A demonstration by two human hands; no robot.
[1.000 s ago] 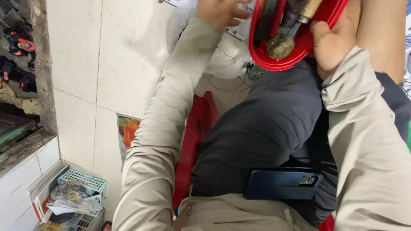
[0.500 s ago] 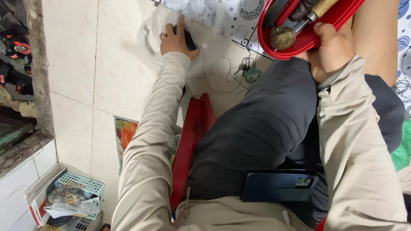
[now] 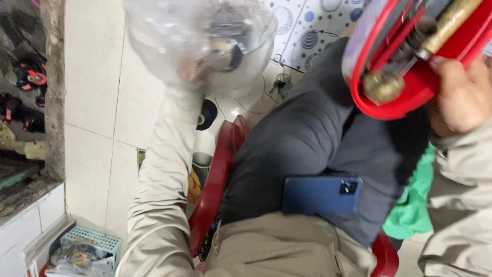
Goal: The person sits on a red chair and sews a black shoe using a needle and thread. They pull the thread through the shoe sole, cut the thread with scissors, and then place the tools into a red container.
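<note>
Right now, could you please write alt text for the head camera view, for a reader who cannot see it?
Seen from above, a seated person's left hand lifts a clear plastic bag with dark items inside, while the right hand holds a red tray of tools. A blue phone rests on the lap, above a red chair and a pale tiled floor.

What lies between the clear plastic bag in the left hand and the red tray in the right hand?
In the head view, the person's raised knee in dark trousers lies between the clear plastic bag and the red tray.
</note>
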